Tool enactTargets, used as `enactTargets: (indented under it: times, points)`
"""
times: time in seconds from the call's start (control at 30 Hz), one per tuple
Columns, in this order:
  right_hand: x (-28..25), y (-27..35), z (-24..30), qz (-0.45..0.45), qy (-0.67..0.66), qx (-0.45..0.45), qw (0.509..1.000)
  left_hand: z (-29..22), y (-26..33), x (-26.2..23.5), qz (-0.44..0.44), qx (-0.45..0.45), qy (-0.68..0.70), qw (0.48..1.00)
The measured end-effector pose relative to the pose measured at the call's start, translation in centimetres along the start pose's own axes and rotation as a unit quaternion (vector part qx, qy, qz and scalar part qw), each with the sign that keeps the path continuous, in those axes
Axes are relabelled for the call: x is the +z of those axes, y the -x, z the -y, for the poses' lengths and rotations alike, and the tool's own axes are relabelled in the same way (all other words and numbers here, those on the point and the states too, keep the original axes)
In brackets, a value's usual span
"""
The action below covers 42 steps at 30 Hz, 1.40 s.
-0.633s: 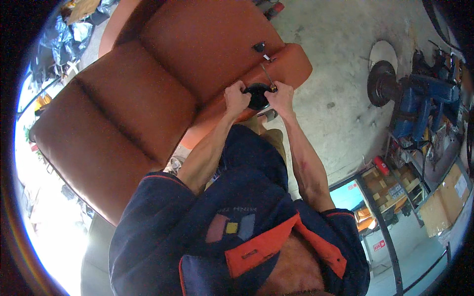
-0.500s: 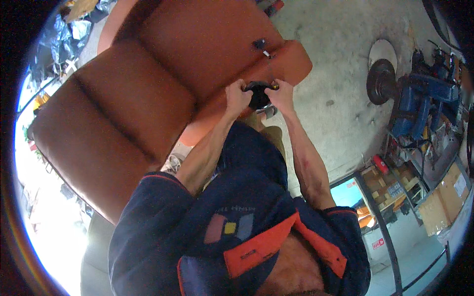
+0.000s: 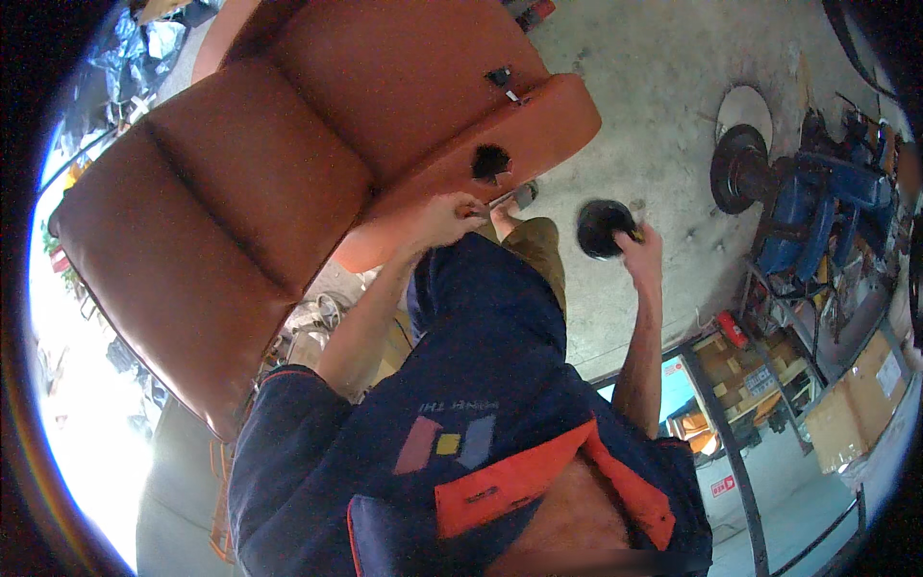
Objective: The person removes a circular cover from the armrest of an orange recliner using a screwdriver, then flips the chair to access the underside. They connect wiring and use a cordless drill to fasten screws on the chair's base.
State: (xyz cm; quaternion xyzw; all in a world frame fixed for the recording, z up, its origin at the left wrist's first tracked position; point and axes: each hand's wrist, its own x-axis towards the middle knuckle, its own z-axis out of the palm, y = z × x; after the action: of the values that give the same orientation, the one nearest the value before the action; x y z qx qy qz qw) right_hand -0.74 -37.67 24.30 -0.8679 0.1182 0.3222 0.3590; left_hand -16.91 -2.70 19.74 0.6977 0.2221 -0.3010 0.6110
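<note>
A reddish-brown leather recliner (image 3: 423, 197) lies at the left, with a dark round hole (image 3: 491, 163) in its armrest. My right hand (image 3: 642, 255) is out to the right, its fingers pinched on the rim of a black round cup holder (image 3: 600, 231). The cup holder hangs over the concrete floor, apart from the armrest. My left hand (image 3: 452, 219) is closed beside the armrest, just below the hole. What its fingers hold, if anything, is too small to make out. A small black fitting with a white tab (image 3: 500, 77) sits farther up the armrest.
My foot in a sandal (image 3: 525, 195) stands beside the armrest. On the floor at the right are a dark round base with a disc (image 3: 738, 168) and blue padded seat parts (image 3: 836, 183). A cardboard box (image 3: 846, 413) and a metal-framed glass door (image 3: 726, 423) are at the lower right.
The cup holder has come away from the armrest and moved right in my right hand, baring the hole. My left hand has let go of it and moved slightly down and left.
</note>
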Motion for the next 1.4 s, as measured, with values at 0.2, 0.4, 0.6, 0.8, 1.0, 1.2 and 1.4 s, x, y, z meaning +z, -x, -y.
enactTargets:
  times: [0.2,0.4,0.6,0.8,1.0,1.2,1.4]
  points:
    - [-8.9,5.8,-24.3,-0.194,-0.237,0.25,0.919,1.5,-4.8,8.0,-0.202,0.08,-0.223,0.95]
    - [-16.1,10.5,-44.0,-0.097,-0.1,0.212,0.967,-0.4,-10.1,11.0,-0.192,-0.159,-0.219,0.943]
    - [-26.1,-4.0,-43.7,-0.217,-0.345,0.379,0.831,-0.3,-12.2,15.2,-0.288,-0.189,-0.183,0.921]
    - [-38.7,-28.8,-20.4,-0.204,-0.142,0.155,0.956,-6.5,-15.5,18.3,-0.243,-0.374,-0.21,0.87]
    - [-42.1,-49.7,5.2,-0.072,-0.206,-0.01,0.976,-17.6,-24.5,19.8,-0.19,-0.49,0.016,0.851]
    - [-38.8,-62.9,25.2,0.041,-0.293,-0.002,0.955,-23.6,-38.2,14.5,-0.336,-0.298,0.163,0.879]
    - [-35.4,-74.6,41.4,0.08,-0.307,0.002,0.948,-35.7,-45.5,0.7,-0.384,-0.097,0.5,0.77]
